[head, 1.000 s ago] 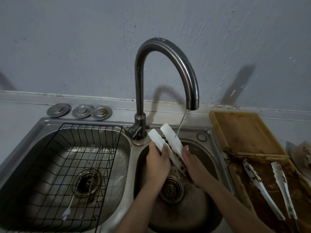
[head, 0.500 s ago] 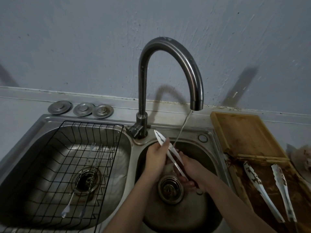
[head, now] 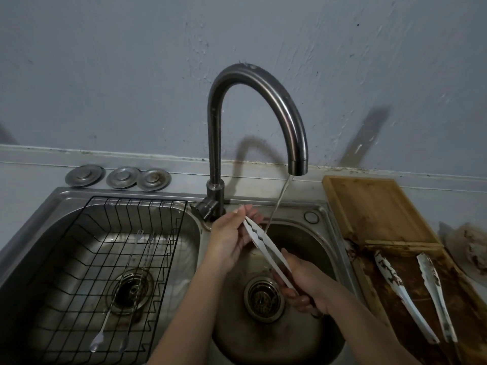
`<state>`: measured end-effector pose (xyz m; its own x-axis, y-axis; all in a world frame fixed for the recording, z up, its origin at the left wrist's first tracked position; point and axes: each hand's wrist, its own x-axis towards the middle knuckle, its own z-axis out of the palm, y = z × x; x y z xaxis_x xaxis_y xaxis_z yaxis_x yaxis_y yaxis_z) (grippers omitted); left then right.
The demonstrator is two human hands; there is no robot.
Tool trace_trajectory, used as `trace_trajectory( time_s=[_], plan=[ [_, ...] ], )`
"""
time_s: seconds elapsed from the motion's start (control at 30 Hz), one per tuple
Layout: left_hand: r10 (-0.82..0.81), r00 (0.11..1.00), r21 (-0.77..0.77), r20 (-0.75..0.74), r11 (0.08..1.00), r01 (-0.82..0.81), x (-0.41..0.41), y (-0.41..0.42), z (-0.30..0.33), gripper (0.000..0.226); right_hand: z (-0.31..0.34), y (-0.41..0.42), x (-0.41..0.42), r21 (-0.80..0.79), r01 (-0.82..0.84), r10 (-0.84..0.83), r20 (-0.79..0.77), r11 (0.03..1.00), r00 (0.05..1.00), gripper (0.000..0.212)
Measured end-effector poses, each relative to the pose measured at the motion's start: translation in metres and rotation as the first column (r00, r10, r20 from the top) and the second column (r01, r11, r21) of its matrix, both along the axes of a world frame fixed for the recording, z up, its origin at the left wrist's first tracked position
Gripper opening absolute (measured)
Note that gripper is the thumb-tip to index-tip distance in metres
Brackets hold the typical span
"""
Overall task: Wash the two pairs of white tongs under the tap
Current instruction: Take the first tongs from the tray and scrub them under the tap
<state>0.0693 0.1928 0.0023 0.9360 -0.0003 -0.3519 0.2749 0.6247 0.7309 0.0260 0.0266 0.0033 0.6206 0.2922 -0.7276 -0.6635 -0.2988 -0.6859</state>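
Both our hands hold one pair of white tongs [head: 266, 248] over the right basin: our left hand [head: 232, 238] pinches the tips, our right hand [head: 303, 283] grips the hinge end. A second ago the arms gaped flat-on — now they're squeezed together, edge-on in the tap's [head: 297, 159] stream. We judge rinsing well underway. The second pair of tongs [head: 405, 293] waits stained on the wooden tray [head: 374, 204] — untouched.

Both forearms are bare; no sleeves cover the left hand [head: 232, 239] or right hand [head: 307, 283].
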Motion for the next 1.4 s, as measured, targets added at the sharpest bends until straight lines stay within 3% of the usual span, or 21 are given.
trace_trajectory(
  time_s=[0.13, 0.23, 0.33, 0.43, 0.5, 0.6, 0.73, 0.8, 0.87, 0.9, 1.0, 1.13, 1.27, 1.4],
  plan=[
    [-0.092, 0.995, 0.214, 0.027, 0.973, 0.084, -0.004, 0.000, -0.002, 0.020, 0.003, 0.000, 0.001, -0.032, 0.019, -0.020, -0.024, 0.999, 1.000, 0.064],
    [-0.178, 0.981, 0.434, 0.079, 0.892, 0.127, -0.016, -0.014, -0.013, 0.038, 0.007, 0.008, 0.008, -0.080, 0.054, -0.053, 0.013, 0.995, 0.998, 0.064],
    [-0.300, 0.951, 0.403, 0.076, 0.882, 0.246, -0.033, -0.030, -0.021, 0.046, 0.012, 0.014, 0.016, -0.089, 0.091, -0.085, 0.068, 0.992, 0.994, 0.064],
    [-0.277, 0.947, 0.398, 0.161, 0.896, 0.194, -0.032, -0.025, -0.016, 0.028, 0.017, 0.019, 0.019, -0.091, 0.086, -0.077, 0.103, 0.992, 0.992, 0.064],
    [-0.203, 0.969, 0.379, 0.143, 0.915, 0.136, -0.024, -0.011, -0.007, 0.008, 0.017, 0.021, 0.020, -0.197, 0.057, -0.008, 0.240, 0.979, 0.971, 0.064],
    [-0.020, 0.999, 0.196, 0.025, 0.980, 0.015, -0.008, 0.009, -0.003, 0.015, 0.016, 0.023, 0.015, -0.505, 0.068, 0.240, 0.519, 0.860, 0.820, 0.061],
    [0.047, 0.999, 0.089, 0.012, 0.995, -0.048, -0.007, 0.006, -0.007, 0.014, 0.016, 0.016, 0.008, -0.749, 0.182, 0.564, 0.614, 0.637, 0.552, 0.049],
    [0.042, 0.997, -0.038, 0.072, 0.999, -0.039, -0.008, 0.004, -0.015, 0.018, 0.020, 0.010, 0.009, -0.778, 0.237, 0.657, 0.621, 0.581, 0.427, 0.045],
    [0.042, 0.989, -0.154, 0.144, 0.988, -0.020, -0.008, 0.009, -0.021, 0.034, 0.026, 0.003, 0.011, -0.774, 0.280, 0.683, 0.632, 0.567, 0.366, 0.044],
    [0.014, 0.981, -0.139, 0.196, 0.990, 0.014, -0.009, 0.012, -0.023, 0.040, 0.030, -0.001, 0.011, -0.765, 0.309, 0.683, 0.644, 0.566, 0.344, 0.045],
    [-0.085, 0.956, 0.237, 0.282, 0.971, 0.016, -0.012, 0.019, -0.022, 0.014, 0.035, -0.013, 0.016, -0.709, 0.440, 0.721, 0.670, 0.551, 0.177, 0.056],
    [-0.204, 0.925, 0.578, 0.320, 0.816, -0.020, -0.014, 0.027, -0.008, 0.036, 0.038, -0.023, 0.025, -0.685, 0.516, 0.799, 0.602, 0.514, 0.003, 0.073],
    [-0.380, 0.867, 0.852, 0.323, 0.516, -0.091, -0.019, 0.027, 0.000, 0.051, 0.040, -0.021, 0.029, -0.706, 0.511, 0.835, 0.548, 0.490, -0.042, 0.074],
    [-0.388, 0.841, 0.868, 0.377, 0.465, -0.175, -0.025, 0.024, 0.003, 0.044, 0.043, -0.014, 0.030, -0.743, 0.486, 0.841, 0.540, 0.460, 0.029, 0.069]
  ],
)
